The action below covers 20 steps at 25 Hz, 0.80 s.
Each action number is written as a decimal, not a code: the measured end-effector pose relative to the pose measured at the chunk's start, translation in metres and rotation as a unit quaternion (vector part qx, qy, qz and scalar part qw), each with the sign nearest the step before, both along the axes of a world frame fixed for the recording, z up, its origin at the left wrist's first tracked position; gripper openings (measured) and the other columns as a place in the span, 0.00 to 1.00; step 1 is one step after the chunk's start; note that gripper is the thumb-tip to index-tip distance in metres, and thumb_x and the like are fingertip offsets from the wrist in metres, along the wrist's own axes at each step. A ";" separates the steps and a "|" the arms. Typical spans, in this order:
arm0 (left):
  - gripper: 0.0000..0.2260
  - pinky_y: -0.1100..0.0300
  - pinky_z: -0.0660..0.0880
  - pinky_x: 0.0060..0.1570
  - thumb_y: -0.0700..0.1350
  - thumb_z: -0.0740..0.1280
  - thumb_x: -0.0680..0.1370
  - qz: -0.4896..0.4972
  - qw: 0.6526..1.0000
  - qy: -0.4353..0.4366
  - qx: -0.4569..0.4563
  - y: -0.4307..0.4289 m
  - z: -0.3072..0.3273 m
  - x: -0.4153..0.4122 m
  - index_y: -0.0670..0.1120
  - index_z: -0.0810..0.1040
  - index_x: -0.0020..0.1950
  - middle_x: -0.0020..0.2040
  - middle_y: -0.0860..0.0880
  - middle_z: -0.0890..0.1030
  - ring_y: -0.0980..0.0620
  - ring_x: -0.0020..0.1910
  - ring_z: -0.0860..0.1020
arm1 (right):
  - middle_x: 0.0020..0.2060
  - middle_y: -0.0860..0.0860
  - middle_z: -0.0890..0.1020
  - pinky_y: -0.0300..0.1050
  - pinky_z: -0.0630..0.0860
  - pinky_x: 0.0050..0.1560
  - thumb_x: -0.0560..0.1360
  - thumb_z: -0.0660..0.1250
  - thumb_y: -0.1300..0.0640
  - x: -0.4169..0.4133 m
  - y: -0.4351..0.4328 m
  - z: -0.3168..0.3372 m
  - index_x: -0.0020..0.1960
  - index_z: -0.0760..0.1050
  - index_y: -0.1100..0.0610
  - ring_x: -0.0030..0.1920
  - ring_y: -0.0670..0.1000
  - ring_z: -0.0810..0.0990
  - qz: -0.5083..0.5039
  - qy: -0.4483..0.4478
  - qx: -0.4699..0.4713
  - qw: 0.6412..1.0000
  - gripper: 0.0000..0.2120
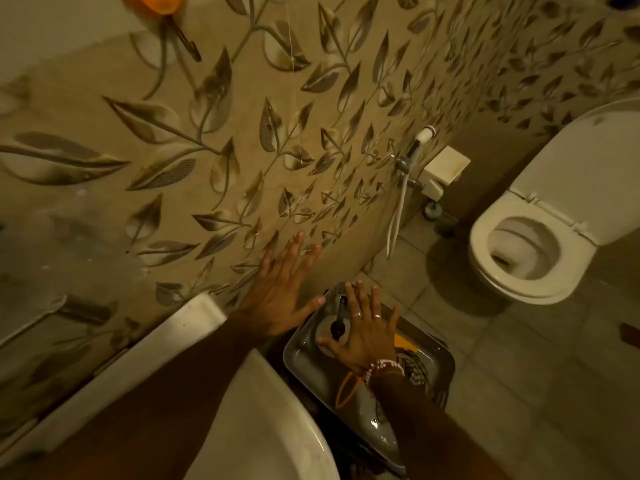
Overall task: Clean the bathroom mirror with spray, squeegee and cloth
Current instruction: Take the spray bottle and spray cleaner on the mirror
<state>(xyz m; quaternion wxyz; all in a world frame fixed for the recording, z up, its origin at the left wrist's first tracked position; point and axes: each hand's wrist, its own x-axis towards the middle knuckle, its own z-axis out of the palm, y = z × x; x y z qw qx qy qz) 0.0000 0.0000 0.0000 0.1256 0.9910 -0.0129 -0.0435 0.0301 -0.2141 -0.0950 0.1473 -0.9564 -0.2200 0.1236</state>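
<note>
A metal tray (301, 362) sits low beside the white sink (263, 420), holding cleaning things: a spray bottle with a black nozzle (337, 327), an orange-handled tool (346, 389), a yellow item (403, 342) and a patterned cloth (415, 370). My right hand (363, 330) hovers spread over the bottle, fingers apart, holding nothing. My left hand (280, 292) is spread flat by the leaf-patterned wall tile, just left of the tray, holding nothing. The mirror (59, 244) shows dimly at the left edge, smeared and blurred.
A toilet (530, 251) with its lid raised stands to the right. A hand sprayer with hose (412, 157) and a white box (443, 168) hang on the wall. A toilet brush (433, 209) stands below. An orange object (152, 3) hangs at the top. Grey floor tiles (536, 375) spread right.
</note>
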 end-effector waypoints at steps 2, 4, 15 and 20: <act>0.41 0.36 0.40 0.81 0.72 0.48 0.79 -0.020 0.999 0.005 0.026 0.000 -0.002 0.000 0.56 0.33 0.84 0.83 0.48 0.29 0.48 0.83 0.32 | 0.79 0.43 0.34 0.75 0.36 0.72 0.61 0.43 0.13 0.000 0.001 -0.009 0.78 0.29 0.42 0.79 0.54 0.33 0.003 0.011 -0.002 1.000 0.57; 0.41 0.37 0.39 0.81 0.73 0.47 0.78 -0.022 0.999 -0.003 0.048 0.002 -0.007 0.000 0.56 0.33 0.84 0.83 0.48 0.29 0.48 0.83 0.33 | 0.78 0.41 0.34 0.75 0.37 0.73 0.59 0.44 0.12 0.005 0.001 -0.019 0.79 0.31 0.44 0.79 0.53 0.32 -0.006 0.025 -0.009 1.000 0.59; 0.42 0.37 0.40 0.81 0.74 0.48 0.78 -0.011 0.997 -0.031 0.072 0.002 -0.021 0.003 0.57 0.33 0.83 0.83 0.48 0.29 0.47 0.84 0.34 | 0.80 0.51 0.58 0.63 0.46 0.79 0.73 0.60 0.29 0.018 0.019 -0.041 0.81 0.50 0.52 0.81 0.52 0.52 0.052 0.056 0.098 0.992 0.46; 0.42 0.35 0.42 0.80 0.74 0.50 0.78 0.012 0.995 -0.069 0.068 0.000 -0.014 0.002 0.57 0.36 0.84 0.84 0.47 0.32 0.46 0.84 0.35 | 0.73 0.52 0.71 0.61 0.58 0.75 0.76 0.65 0.36 0.021 0.021 -0.023 0.77 0.62 0.55 0.74 0.54 0.67 0.028 0.041 0.172 0.984 0.37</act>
